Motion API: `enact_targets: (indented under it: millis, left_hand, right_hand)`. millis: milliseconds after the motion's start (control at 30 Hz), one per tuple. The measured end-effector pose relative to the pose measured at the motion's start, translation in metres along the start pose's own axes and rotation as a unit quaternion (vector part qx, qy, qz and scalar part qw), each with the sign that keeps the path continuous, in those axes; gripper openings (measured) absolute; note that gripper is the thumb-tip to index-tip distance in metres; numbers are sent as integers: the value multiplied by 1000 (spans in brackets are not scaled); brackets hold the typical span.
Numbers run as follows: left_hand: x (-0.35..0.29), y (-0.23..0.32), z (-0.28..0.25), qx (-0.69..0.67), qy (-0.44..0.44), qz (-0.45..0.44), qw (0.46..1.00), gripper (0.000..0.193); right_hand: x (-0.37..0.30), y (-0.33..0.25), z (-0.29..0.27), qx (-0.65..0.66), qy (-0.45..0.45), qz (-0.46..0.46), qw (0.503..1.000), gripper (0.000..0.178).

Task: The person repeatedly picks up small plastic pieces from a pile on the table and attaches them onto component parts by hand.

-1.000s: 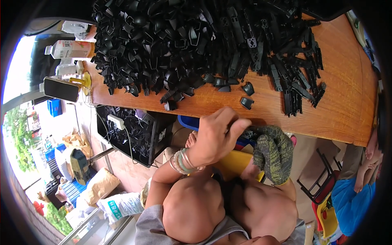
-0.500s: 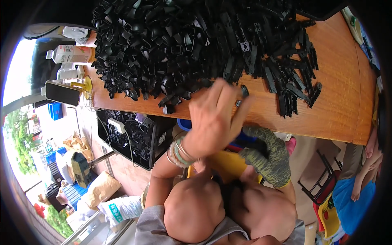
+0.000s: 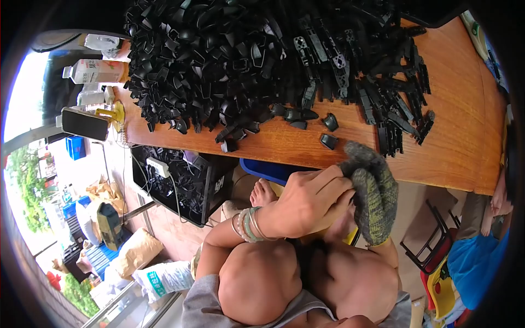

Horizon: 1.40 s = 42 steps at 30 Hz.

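My left hand (image 3: pixel 311 202), bare and with bracelets at its wrist, meets my right hand (image 3: pixel 374 194) just off the table's near edge. A grey-and-yellow knitted glove covers the right one. Both hands are closed, fingers bent toward each other; whatever lies between them is hidden. Two small black plastic caps (image 3: pixel 328 141) rest on the wooden table (image 3: pixel 437 109) just beyond my hands. Farther back spreads a big heap of black plastic shells (image 3: pixel 202 65), and long slim black plastic parts (image 3: pixel 388 104) lie at its right.
Below the table's left part stands a black crate (image 3: pixel 191 188) of dark parts, a white power strip (image 3: pixel 158 167) on it. A blue bin (image 3: pixel 268 169) sits under the edge. A phone (image 3: pixel 84 124) and a bottle (image 3: pixel 95 71) stand at left. Another person's arm (image 3: pixel 492 210) shows at far right.
My left hand has come back from over the table toward me and joined the gloved right hand, which has risen slightly. Two small caps on the table are now in plain sight.
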<state>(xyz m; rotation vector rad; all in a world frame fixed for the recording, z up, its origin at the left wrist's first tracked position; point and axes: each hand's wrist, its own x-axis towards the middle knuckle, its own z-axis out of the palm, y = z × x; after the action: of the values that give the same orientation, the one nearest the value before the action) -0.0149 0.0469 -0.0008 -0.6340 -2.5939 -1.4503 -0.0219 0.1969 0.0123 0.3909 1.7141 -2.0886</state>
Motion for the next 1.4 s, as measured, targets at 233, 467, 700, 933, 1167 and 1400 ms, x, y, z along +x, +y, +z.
enact_targets:
  millis: [233, 467, 700, 933, 1167, 1400]
  left_hand:
    - [13, -26, -14, 85, 36, -56, 994, 21]
    - [14, -32, -9, 129, 23, -48, 990, 15]
    - [13, -17, -16, -80, 24, -78, 993, 16]
    - [9, -16, -19, -26, 36, -24, 999, 13]
    - [3, -10, -22, -212, 14, -171, 962, 7]
    - [-3, -8, 1, -52, 90, -118, 988, 26]
  right_hand:
    - [-3, -3, -4, 4, 20, 31, 999, 33]
    - [-1, 11, -13, -9, 50, -85, 995, 28]
    - [-6, 0, -21, -105, -10, -87, 991, 19]
    - [-1, 2, -12, -95, -15, -55, 994, 20]
    - [0, 17, -16, -178, -62, -84, 979, 16]
    - [-9, 26, -6, -170, -77, -79, 979, 13]
